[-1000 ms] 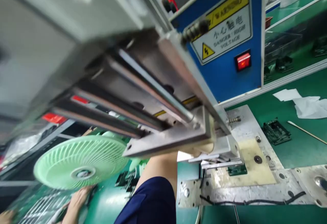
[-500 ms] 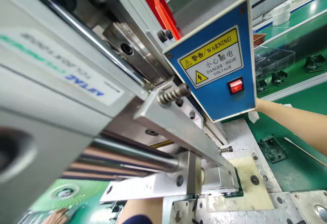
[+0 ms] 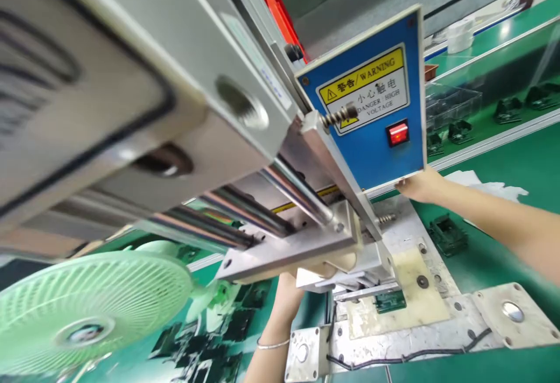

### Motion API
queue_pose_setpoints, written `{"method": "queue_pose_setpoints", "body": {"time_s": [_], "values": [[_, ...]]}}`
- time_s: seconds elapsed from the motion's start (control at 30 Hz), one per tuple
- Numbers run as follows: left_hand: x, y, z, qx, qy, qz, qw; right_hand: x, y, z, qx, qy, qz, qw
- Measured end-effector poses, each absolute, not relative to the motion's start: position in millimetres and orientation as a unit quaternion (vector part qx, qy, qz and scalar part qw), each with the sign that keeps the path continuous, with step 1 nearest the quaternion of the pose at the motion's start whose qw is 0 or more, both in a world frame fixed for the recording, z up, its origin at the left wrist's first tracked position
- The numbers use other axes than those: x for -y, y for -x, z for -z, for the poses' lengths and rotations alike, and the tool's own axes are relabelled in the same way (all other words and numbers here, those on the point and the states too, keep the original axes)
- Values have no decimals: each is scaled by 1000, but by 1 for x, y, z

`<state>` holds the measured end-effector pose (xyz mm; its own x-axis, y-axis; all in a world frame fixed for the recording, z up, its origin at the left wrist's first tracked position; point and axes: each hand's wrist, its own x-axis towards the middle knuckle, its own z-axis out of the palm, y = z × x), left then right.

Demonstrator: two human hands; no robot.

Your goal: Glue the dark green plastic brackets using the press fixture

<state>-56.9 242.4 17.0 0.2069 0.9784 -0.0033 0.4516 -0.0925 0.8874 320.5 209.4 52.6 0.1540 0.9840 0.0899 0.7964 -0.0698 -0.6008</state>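
Observation:
My left hand [image 3: 291, 290] reaches behind the press head [image 3: 367, 269], a bracelet on its wrist; its fingers are hidden by the metal. My right hand [image 3: 417, 185] is at the lower right corner of the blue control box [image 3: 371, 155], its fingers mostly out of sight behind it. A small green part [image 3: 391, 301] sits in the cream-coloured fixture [image 3: 422, 307] on the metal base. Above it hangs the press head, with a gap between them. Whether either hand holds anything cannot be seen.
A green fan [image 3: 144, 290] stands at the left, near several dark parts [image 3: 192, 336]. Another dark part [image 3: 448, 234] lies right of the base, below a white cloth [image 3: 485, 185]. A black cable [image 3: 394, 361] runs along the base front. The box's red switch [image 3: 398, 133] is lit.
The press head has lifted off the green part. My view has shifted, showing more of the fan and my left forearm. My right hand now shows below the box's corner.

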Motion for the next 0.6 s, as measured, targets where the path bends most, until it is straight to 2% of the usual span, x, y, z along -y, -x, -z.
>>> {"method": "queue_pose_setpoints", "body": {"time_s": [0.13,0.27,0.4,0.6], "values": [[-244,65,16,-505,-631,-334,486,-103,-300,-38,608,704,-240,277],[-256,73,40,-494,-631,-352,483,-33,-276,-8,567,690,-269,360],[-264,77,49,-482,-632,-365,484,-26,-275,7,511,701,-263,422],[-264,82,43,-459,-624,-328,542,-36,-280,6,520,689,-262,432]]}}
